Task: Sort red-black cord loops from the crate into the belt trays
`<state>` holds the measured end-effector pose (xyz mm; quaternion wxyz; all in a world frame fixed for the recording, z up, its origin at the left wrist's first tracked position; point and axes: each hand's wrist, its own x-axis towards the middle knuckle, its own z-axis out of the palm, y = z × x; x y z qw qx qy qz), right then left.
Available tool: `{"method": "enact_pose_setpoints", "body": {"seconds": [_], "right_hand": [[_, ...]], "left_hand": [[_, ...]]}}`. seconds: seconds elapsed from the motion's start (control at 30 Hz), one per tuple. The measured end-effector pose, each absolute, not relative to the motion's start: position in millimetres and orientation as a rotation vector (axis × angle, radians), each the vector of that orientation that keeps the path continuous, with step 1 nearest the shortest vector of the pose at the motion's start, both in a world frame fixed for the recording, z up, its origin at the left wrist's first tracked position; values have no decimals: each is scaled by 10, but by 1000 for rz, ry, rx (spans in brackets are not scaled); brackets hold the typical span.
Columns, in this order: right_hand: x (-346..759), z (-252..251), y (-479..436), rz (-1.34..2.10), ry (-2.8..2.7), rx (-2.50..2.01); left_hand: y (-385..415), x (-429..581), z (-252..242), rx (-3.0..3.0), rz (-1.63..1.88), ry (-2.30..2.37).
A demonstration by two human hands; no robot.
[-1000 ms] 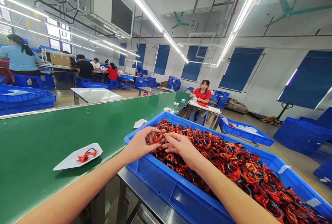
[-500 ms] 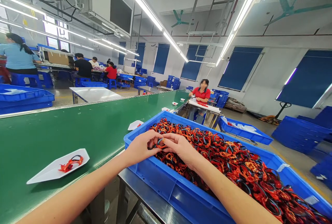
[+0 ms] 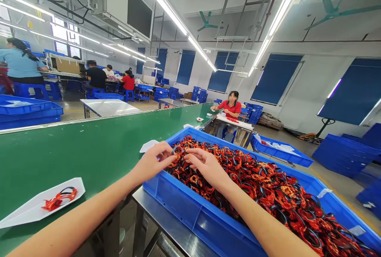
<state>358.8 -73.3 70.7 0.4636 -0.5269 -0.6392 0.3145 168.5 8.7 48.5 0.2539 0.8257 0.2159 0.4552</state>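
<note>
- slid toward the lower left since the earlier frame: the white folded-paper tray (image 3: 26,213) on the green conveyor belt (image 3: 89,158), while the two hands have drawn slightly apart
- left hand (image 3: 153,162): thumb and fingertips pressed together, pinching a small black-and-orange cord loop (image 3: 177,150) at the near edge of the pile
- right hand (image 3: 206,165): fingers loosely spread and angled down over the pile, their tips just right of that loop; whether they touch it, i cannot tell
- key relation: the loop lies just right of the left fingertips, between the hands, so the left hand is the nearer; its long axis is too small to make out
- loop's place: above the heap of tangled orange-red and black cord loops (image 3: 262,193), which fills the blue plastic crate (image 3: 190,219) on a steel table (image 3: 166,225)
- counted: two hands, one pinched loop, one crate under the hands, two white paper trays close by, with the second white paper tray (image 3: 148,146) just behind the left hand; the heap's loops are too many to count
- farther off: a seated person in a red shirt (image 3: 231,110) at the belt's far end, upper middle of the frame
</note>
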Motion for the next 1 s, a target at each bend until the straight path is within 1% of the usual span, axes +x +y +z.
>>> {"method": "enact_pose_setpoints", "body": {"seconds": [0.1,0.13,0.17,0.23,0.33,0.5,0.67,0.8,0.93,1.0], "right_hand": [[3592,698,-758,278,-1866,-1478],[3593,701,-771,108,-1964,-1545],[3594,707,-785,-44,-2043,-1615],[3593,727,-808,-266,-2137,-1768],[3582,756,-827,-416,-2206,-1949],[3560,764,-832,-432,-2256,-2008],[3577,761,-831,-346,-2323,-1942],[3632,730,-793,-218,-2264,-1870],[3684,673,-744,-101,-2119,-1788],[3693,653,-731,-41,-2056,-1730]], "left_hand": [[412,1445,512,2140,1476,884],[539,1351,508,2143,1508,1008],[665,1260,496,2189,1475,1147],[892,1098,439,2365,1265,1437],[1134,957,284,2483,1021,1572],[1343,927,-29,2508,819,1647],[1397,884,-201,2465,777,1644],[1307,918,-134,2410,939,1582],[1090,1173,119,2359,1211,1429],[933,1355,271,2363,1288,1294]]}}
